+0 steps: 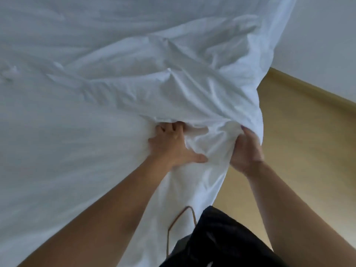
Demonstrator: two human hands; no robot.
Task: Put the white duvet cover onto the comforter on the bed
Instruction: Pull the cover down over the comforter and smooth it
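The white duvet cover point(173, 89) lies wrinkled across the bed and fills most of the view. Its near corner bunches up at the bed's right edge and hangs down toward me. My left hand point(171, 145) has its fingers tucked into a fold of the cover, thumb spread over the cloth. My right hand point(246, 149) grips the bunched corner from the right side. I cannot tell the comforter apart from the cover; everything on the bed is white cloth.
A tan wooden floor point(292, 132) runs along the bed's right side, up to a white wall point(317, 45). My dark clothing point(217, 237) shows at the bottom, with a thin brown cord point(173, 224) beside it.
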